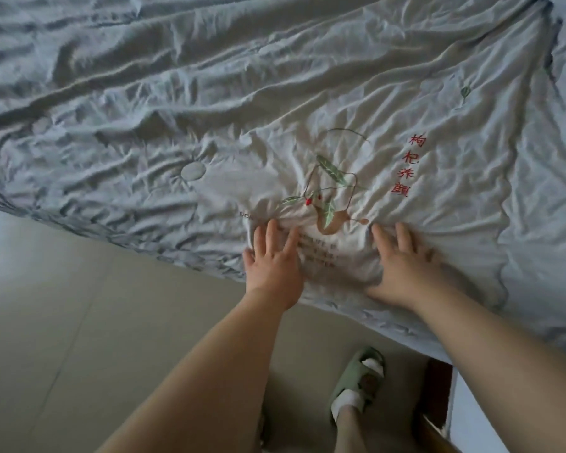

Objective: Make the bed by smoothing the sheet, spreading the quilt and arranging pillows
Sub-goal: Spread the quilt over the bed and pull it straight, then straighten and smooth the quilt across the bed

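A pale grey-blue quilt (209,93) lies spread over the bed, heavily wrinkled, with a scalloped edge on the right. Green leaves with red berries (327,188) and a column of red characters (406,166) are embroidered near its front edge. My left hand (273,259) rests flat on the quilt just below and left of the embroidery, fingers apart. My right hand (402,266) presses flat on the quilt to the right of it, fingers spread. Fabric bunches between the two hands. No pillows are in view.
Beige tiled floor (79,322) runs along the bed's near edge at lower left. My foot in a green slipper (360,380) stands on the floor below my hands. A dark wooden piece (435,397) and a white surface sit at the lower right.
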Demonstrator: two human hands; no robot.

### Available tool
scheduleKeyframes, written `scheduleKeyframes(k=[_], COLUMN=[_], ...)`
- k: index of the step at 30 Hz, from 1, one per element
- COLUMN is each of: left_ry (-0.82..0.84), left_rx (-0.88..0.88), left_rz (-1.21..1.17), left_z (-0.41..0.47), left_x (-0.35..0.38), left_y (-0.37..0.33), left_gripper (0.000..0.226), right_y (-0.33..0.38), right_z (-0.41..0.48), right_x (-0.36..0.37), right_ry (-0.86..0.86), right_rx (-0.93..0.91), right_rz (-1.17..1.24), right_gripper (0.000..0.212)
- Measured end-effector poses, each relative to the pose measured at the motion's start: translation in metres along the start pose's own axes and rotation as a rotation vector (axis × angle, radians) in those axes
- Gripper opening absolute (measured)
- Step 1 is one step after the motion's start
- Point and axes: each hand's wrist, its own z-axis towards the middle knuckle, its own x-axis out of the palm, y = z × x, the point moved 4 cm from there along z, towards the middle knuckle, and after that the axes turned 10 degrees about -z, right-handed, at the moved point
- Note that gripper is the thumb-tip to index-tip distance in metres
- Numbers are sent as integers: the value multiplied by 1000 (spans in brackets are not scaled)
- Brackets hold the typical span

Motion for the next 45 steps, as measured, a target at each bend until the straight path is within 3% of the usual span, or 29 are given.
scheduleKeyframes(k=[6,12,18,25,27,29,32,38,45], left_ry=[83,74,-158,-436,-514,-599,-694,-820,-876], left_rx=[-50,-241,-263,-260,-231,-169,-110,-110,-97], left_rz=[2,-307,-530,-819,-835,-798,-742,-754,-844], left_z=[-11,-46,-102,-174,-199,-222,-252,-292,-311], left_x=[-34,-72,-185,-302,-334,-359,-391,-438,-484], left_y=[98,144,140,107,97,92,91,130,237], left_gripper=[75,64,57,44,38,15,29,36,34], right_y=[121,178,198,206,207,208,217,275,398], right_z=[19,1,-56,-144,-167,-185,-203,-236,-265], right_x=[-4,-53,-170,-262,-292,-317,-348,-390,-422], right_ry=[12,-7,-178,-233,-254,-283,-311,-313,-341], right_rx=[-126,-206,-313,-476,-525,-558,-588,-680,-756], right_rz=[38,80,114,77,57,78,93,154,201], right_gripper=[106,96,82,81,79,78,79,82,79])
